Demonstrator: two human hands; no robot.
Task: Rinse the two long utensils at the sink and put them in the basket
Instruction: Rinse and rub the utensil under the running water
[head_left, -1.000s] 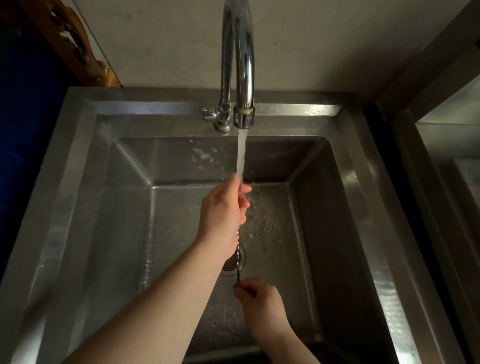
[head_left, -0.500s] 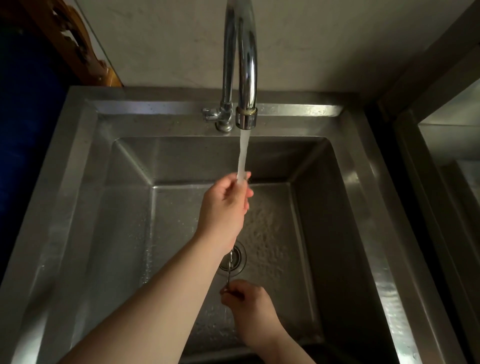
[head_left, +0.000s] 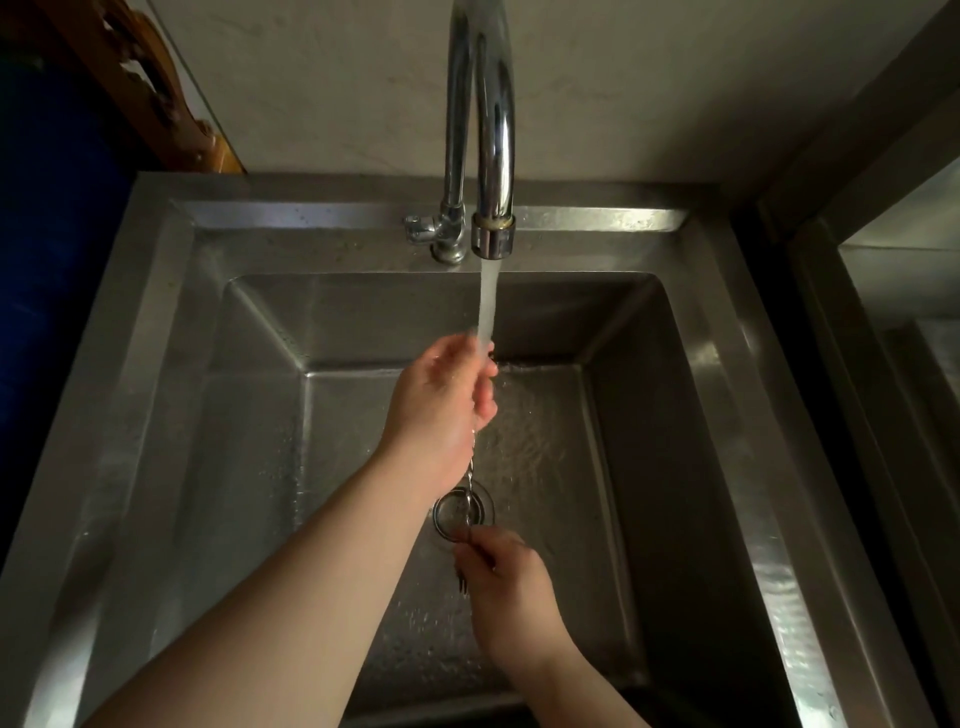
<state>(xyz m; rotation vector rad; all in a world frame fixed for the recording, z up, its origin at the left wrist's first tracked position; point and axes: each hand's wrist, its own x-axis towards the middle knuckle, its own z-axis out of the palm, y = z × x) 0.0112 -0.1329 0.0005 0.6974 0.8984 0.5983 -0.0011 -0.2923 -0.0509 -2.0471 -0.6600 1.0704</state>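
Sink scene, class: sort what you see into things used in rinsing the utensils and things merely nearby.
In use: utensils, left hand, right hand, tap, water, sink.
Merely nearby: wooden frame, second basin. No basket shows.

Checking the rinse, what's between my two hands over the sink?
In the head view, a thin metal utensil spans from the left hand to the right hand, crossing the drain.
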